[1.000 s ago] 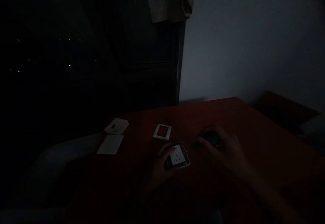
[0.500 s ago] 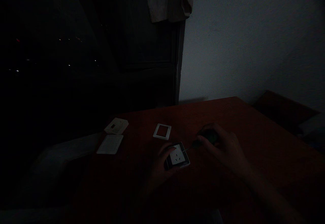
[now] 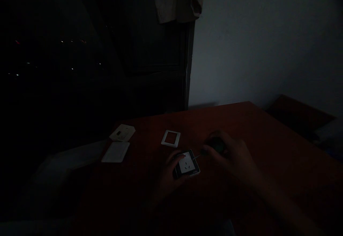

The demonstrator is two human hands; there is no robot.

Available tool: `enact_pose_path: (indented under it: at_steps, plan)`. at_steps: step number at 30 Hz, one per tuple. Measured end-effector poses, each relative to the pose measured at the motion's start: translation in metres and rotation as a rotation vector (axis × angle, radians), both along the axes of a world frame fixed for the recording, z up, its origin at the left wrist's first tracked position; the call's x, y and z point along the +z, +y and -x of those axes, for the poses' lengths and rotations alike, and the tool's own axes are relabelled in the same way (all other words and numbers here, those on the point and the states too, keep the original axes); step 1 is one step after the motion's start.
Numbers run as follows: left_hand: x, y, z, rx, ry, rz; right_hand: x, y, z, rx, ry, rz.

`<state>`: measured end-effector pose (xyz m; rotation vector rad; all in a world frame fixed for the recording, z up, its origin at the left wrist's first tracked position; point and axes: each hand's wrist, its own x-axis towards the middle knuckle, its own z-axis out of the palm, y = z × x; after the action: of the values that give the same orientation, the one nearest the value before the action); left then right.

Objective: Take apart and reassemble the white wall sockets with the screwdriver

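Note:
In dim light, my left hand (image 3: pixel 173 168) grips a wall socket (image 3: pixel 187 164) from its left side, thumb and fingers around its edges. The socket has a white face with slots and a dark surround. My right hand (image 3: pixel 232 152) is closed around the dark green handle of a screwdriver (image 3: pixel 216 145). Its thin shaft points left and down to the socket's right edge, where the tip appears to touch; the exact contact is too dark to make out. Just beyond the socket lies a white square frame (image 3: pixel 170 138), flat on the table.
The reddish-brown table (image 3: pixel 241 118) reaches to a pale wall (image 3: pixel 254 50). At its left edge lie a white square plate (image 3: pixel 116 152) and an off-white housing piece (image 3: pixel 122 132). A dark window (image 3: pixel 66 54) is behind on the left, with cloth (image 3: pixel 178 0) hanging above.
My right hand and the screwdriver have shifted slightly left, with the handle turned a little. The socket and my left hand stay nearly where they were.

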<state>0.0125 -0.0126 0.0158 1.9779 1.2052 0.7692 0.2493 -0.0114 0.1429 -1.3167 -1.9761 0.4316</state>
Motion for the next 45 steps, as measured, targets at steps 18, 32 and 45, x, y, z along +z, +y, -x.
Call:
enact_pose_path:
  at_steps: [18,32,45]
  plan:
    - [0.0046,-0.0022,-0.0015,0.009,0.025,-0.005,0.0080,0.0031,0.0002,0.047,-0.044,-0.046]
    - [0.0055,-0.0028,-0.0034,0.016,0.011,-0.022,0.0057,0.0019,0.0012,0.036,-0.026,-0.031]
    - [0.0057,-0.0028,-0.0036,0.004,0.017,-0.013,0.0065,0.0041,0.0018,0.072,-0.043,-0.020]
